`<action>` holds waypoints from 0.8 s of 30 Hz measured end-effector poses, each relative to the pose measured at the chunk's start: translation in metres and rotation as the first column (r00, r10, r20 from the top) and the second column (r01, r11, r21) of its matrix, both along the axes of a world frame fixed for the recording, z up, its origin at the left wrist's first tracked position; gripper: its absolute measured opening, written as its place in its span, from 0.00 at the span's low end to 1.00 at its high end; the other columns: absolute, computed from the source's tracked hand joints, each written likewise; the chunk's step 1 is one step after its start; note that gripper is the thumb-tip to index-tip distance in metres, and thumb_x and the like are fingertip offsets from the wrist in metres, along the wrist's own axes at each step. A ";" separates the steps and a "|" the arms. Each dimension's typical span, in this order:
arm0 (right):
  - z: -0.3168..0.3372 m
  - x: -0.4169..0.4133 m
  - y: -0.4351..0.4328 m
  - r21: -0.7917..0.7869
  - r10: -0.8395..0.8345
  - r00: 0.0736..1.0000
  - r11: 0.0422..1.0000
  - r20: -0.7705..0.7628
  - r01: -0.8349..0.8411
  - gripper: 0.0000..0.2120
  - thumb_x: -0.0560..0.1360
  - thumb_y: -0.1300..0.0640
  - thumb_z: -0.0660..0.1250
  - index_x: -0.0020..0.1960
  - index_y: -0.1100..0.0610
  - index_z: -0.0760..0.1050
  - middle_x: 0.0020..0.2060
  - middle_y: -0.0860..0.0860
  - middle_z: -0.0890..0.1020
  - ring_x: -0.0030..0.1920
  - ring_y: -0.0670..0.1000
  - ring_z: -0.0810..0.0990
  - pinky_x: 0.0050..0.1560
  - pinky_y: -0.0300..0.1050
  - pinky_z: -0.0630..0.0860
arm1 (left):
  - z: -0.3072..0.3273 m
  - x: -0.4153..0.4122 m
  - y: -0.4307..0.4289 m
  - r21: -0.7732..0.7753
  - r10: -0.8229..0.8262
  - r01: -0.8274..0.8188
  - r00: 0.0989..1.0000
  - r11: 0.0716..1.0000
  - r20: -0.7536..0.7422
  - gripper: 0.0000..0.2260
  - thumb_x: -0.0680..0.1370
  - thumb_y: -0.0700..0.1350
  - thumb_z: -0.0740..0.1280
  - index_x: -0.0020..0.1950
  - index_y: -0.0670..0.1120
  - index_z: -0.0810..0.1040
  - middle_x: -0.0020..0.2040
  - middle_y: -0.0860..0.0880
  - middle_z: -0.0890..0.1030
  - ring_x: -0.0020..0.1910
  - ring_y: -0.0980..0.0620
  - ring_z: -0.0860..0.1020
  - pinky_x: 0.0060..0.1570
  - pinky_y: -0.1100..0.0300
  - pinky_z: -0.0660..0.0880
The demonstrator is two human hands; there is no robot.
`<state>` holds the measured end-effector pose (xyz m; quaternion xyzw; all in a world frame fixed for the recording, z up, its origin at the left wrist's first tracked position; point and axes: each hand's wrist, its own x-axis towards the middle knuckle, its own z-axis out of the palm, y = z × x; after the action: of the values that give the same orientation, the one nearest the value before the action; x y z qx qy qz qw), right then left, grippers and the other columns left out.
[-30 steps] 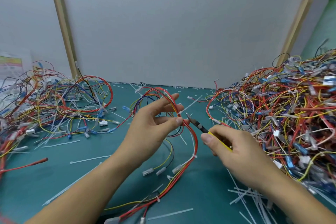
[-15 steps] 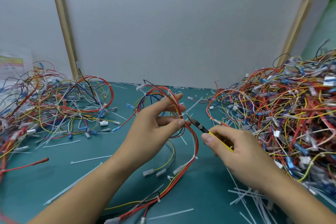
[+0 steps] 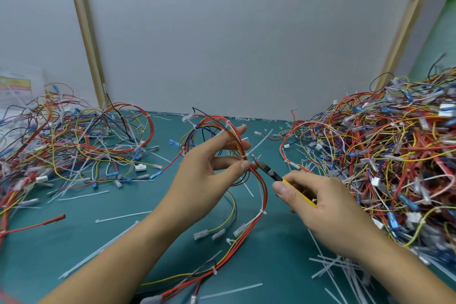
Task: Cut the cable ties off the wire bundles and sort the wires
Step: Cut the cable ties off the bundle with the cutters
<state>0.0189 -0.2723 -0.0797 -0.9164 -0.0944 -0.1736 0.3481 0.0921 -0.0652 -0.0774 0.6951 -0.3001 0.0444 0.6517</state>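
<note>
Pinching the wire bundle (image 3: 264, 192) above the worktop (image 3: 61, 242) in the left grip (image 3: 204, 175), clamping the yellow-handled cutters (image 3: 267, 170) in the right grip (image 3: 328, 207), with tips just beside the white cable tie (image 3: 244, 155): could nick insulation or the nearby thumb if closed off-target.

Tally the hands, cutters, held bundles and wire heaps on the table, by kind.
Hands: 2, left hand and right hand
Cutters: 1, cutters in the right hand
Held bundles: 1, wire bundle pinched by the left hand
Wire heaps: 2, left heap and right heap
Total: 6
</note>
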 end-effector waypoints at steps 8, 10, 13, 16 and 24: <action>0.000 0.000 0.000 0.005 0.002 1.000 1.000 -0.002 -0.002 0.24 0.73 0.29 0.56 0.40 0.49 0.75 0.31 0.55 0.74 0.31 0.51 0.71 0.32 0.43 0.65 | 0.000 -0.001 -0.001 0.011 0.000 -0.001 1.000 1.000 0.022 0.23 0.78 0.36 0.70 0.69 0.52 0.74 0.58 0.53 0.83 0.51 0.54 0.85 0.50 0.65 0.78; 0.000 0.000 0.000 0.001 0.002 1.000 1.000 0.001 -0.002 0.24 0.73 0.30 0.56 0.40 0.49 0.75 0.31 0.55 0.74 0.31 0.51 0.71 0.31 0.42 0.65 | 0.000 -0.002 -0.001 0.020 0.005 -0.006 0.999 1.000 0.033 0.23 0.78 0.35 0.70 0.70 0.51 0.74 0.59 0.52 0.83 0.51 0.54 0.85 0.51 0.66 0.78; 0.000 0.000 -0.001 0.000 0.001 1.000 1.000 -0.001 -0.001 0.23 0.73 0.30 0.56 0.40 0.49 0.75 0.31 0.54 0.74 0.31 0.51 0.71 0.32 0.43 0.65 | 0.001 -0.002 0.000 0.025 0.009 -0.010 0.999 1.000 0.046 0.23 0.78 0.35 0.70 0.70 0.49 0.74 0.59 0.51 0.82 0.50 0.55 0.85 0.51 0.67 0.77; 0.000 0.000 -0.001 0.000 -0.003 1.000 1.000 -0.002 0.003 0.23 0.73 0.30 0.57 0.39 0.48 0.75 0.31 0.54 0.74 0.30 0.49 0.70 0.32 0.42 0.64 | 0.002 -0.003 -0.001 0.030 0.011 -0.013 0.999 0.999 0.052 0.22 0.77 0.36 0.70 0.70 0.49 0.74 0.59 0.51 0.82 0.49 0.54 0.85 0.51 0.67 0.77; 0.000 0.000 -0.001 -0.006 -0.006 1.000 1.000 -0.009 0.006 0.22 0.73 0.29 0.56 0.40 0.46 0.75 0.32 0.55 0.76 0.31 0.51 0.73 0.34 0.46 0.68 | 0.003 -0.004 -0.001 0.047 0.018 -0.022 0.997 0.999 0.069 0.22 0.77 0.36 0.71 0.70 0.50 0.74 0.59 0.52 0.82 0.49 0.56 0.85 0.50 0.68 0.77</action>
<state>0.0192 -0.2738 -0.0802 -0.9184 -0.0906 -0.1705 0.3453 0.0883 -0.0659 -0.0746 0.7116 -0.3164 0.0677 0.6236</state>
